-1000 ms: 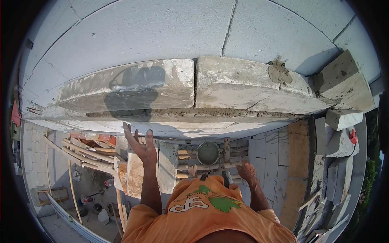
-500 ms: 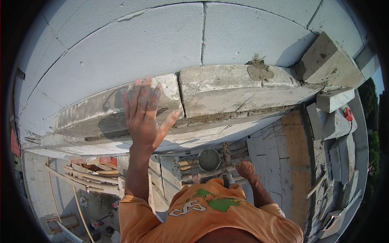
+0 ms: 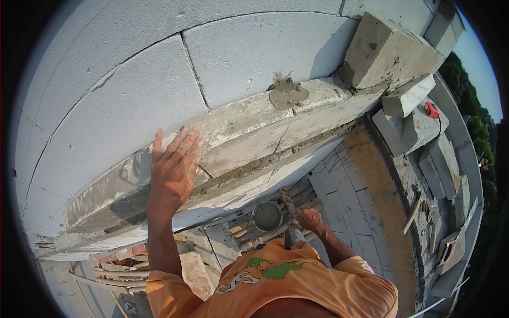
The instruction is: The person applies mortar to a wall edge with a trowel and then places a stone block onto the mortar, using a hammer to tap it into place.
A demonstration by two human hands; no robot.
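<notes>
My left hand (image 3: 174,172) lies with its fingers stretched out against a long grey concrete block (image 3: 108,193), close to the joint with its neighbour. That second block (image 3: 241,140) runs on to the right in the same row and carries a crack. Wet mortar (image 3: 288,94) sits in a lump on its top, and a rough mortar bed (image 3: 275,161) shows beneath it. Lower down, my right hand (image 3: 310,218) is closed in a fist beside a round bucket (image 3: 267,216) of grey mix. What that fist holds, if anything, I cannot make out.
A wall of large pale blocks (image 3: 254,53) rises behind the row. At right, a tilted block (image 3: 389,53), loose pieces and a red tool (image 3: 431,109) rest along the wall top. Wooden poles (image 3: 119,275) lie below left. Treetops (image 3: 480,135) show beyond the right edge.
The whole view has swung and tilted, with the block row now sloping up to the right. My left hand stays on the block, its thumb now drawn in. My right hand remains closed.
</notes>
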